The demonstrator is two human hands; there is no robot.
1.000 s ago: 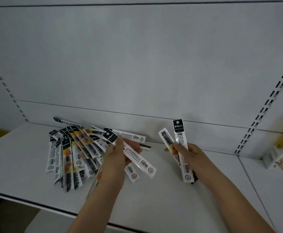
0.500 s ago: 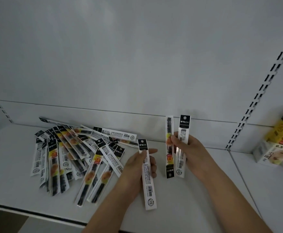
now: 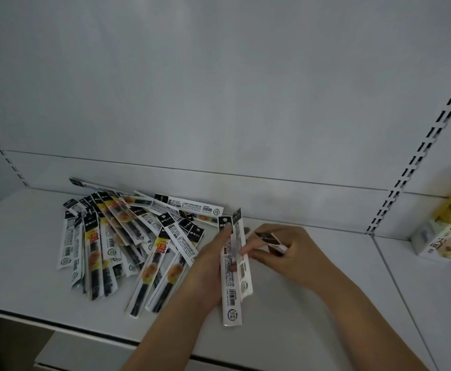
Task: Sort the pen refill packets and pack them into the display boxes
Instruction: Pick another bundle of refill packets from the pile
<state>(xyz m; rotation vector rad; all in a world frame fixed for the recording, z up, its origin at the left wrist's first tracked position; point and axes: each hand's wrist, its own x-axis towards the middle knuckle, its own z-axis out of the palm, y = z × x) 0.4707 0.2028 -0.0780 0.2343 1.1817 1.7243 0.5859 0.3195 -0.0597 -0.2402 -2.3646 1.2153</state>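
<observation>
My left hand (image 3: pixel 213 266) pinches two long white printed refill packets (image 3: pixel 233 266) above the white shelf (image 3: pixel 312 303), right hand (image 3: pixel 285 253) holds another pkt, loose grip, so they may slip into the unsorted pile (image 3: pixel 128 242).

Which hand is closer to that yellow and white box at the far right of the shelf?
The right hand. It sits mid-shelf, well left of the yellow and white box; the left hand is further left still, beside the loose packet pile.

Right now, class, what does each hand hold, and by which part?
Left hand grips upright refill packets around mid-length, thumb near the black top. Right hand pinches those packets' edge and holds another packet; where is hidden.
</observation>
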